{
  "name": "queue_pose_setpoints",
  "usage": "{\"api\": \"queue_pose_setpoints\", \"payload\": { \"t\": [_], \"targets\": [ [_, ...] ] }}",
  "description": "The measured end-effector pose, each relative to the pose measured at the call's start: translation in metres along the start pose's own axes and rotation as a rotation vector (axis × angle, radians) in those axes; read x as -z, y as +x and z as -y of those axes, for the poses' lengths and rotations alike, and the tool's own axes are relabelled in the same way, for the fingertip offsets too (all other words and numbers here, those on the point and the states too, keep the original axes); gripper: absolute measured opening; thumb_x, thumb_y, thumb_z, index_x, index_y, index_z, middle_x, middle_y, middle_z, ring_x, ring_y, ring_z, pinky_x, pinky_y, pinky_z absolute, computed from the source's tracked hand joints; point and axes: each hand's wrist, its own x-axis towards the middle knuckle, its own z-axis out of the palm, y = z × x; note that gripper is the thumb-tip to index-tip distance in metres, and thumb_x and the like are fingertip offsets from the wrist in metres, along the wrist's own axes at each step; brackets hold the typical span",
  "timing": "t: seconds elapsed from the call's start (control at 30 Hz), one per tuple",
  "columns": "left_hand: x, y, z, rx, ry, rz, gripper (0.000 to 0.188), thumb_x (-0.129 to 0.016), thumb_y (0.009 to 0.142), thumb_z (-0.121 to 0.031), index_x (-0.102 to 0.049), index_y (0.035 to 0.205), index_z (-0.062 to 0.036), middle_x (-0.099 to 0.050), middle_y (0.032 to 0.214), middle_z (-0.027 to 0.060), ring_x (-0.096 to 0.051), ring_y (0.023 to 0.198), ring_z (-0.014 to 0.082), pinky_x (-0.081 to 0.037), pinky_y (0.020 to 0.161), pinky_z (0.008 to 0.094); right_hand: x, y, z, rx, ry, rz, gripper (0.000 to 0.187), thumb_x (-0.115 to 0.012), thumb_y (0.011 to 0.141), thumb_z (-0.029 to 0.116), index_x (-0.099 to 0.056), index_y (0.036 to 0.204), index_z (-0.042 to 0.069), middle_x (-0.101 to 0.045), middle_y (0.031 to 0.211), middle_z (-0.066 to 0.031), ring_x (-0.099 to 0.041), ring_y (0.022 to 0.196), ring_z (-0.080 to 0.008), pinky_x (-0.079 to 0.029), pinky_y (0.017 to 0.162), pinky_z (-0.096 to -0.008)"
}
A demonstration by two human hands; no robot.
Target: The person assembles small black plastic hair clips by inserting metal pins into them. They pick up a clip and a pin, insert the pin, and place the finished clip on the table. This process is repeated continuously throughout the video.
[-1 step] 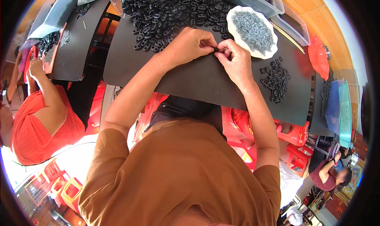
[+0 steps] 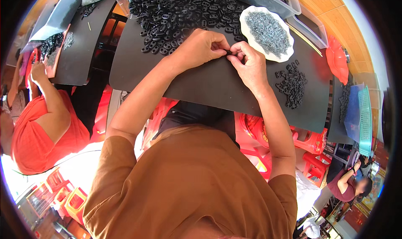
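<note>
Over the dark table, my left hand (image 2: pixel 202 49) and my right hand (image 2: pixel 252 65) meet fingertip to fingertip. Both are pinched on a small black piece (image 2: pixel 228 52), mostly covered by the fingers. A big heap of black oval pieces with two holes (image 2: pixel 180 13) lies just beyond my left hand. Beside my right hand sits a white scalloped dish (image 2: pixel 273 58) full of small grey metal pins (image 2: pixel 268 33). A smaller pile of little black parts (image 2: pixel 292 85) lies on the table to the right of my right hand.
Clear plastic bins (image 2: pixel 268 2) stand at the table's far edge, with yellow sticks (image 2: pixel 305 40) near them. A red scalloped dish (image 2: pixel 336 59) and a turquoise basket (image 2: pixel 365 122) are at right. At left, a person in red (image 2: pixel 46 126) sits at another table (image 2: pixel 79 50).
</note>
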Motion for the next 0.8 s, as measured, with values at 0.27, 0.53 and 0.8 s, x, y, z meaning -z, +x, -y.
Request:
{"api": "queue_pose_setpoints", "payload": {
  "t": [0.27,0.53,0.8],
  "targets": [
    [-0.0005,-0.0013,0.0023,0.012,-0.065,0.0,0.012,-0.071,0.085,0.0,-0.073,0.096,-0.0001,-0.074,0.084,0.0066,-0.07,0.077,0.0109,-0.057,0.074,0.0265,-0.0001,-0.0013,-0.0009,0.014,0.013,0.004,0.024,-0.076,0.074,-0.005,-0.061,0.092,0.004,-0.066,0.077,-0.0053,-0.058,0.062,-0.0136,-0.049,0.059,-0.0278],
    [-0.0006,-0.0024,0.0012,0.047,-0.008,0.017,0.011,-0.071,0.084,-0.002,-0.074,0.094,-0.0002,-0.074,0.082,0.0061,-0.07,0.077,0.0098,-0.056,0.072,0.0257,0.0022,-0.0058,0.0008,0.056,-0.034,-0.015,0.022,-0.076,0.074,-0.004,-0.064,0.091,0.003,-0.066,0.077,-0.0066,-0.062,0.064,-0.0154,-0.051,0.061,-0.0291],
    [0.0009,-0.0016,0.0039,0.056,-0.053,0.042,0.014,-0.073,0.083,-0.001,-0.074,0.097,0.0006,-0.074,0.084,0.0065,-0.07,0.078,0.0101,-0.056,0.073,0.0256,0.0012,-0.0056,-0.0027,0.063,-0.056,-0.017,0.022,-0.077,0.074,-0.003,-0.064,0.091,0.003,-0.066,0.077,-0.0067,-0.062,0.063,-0.016,-0.05,0.06,-0.0293]
  ]
}}
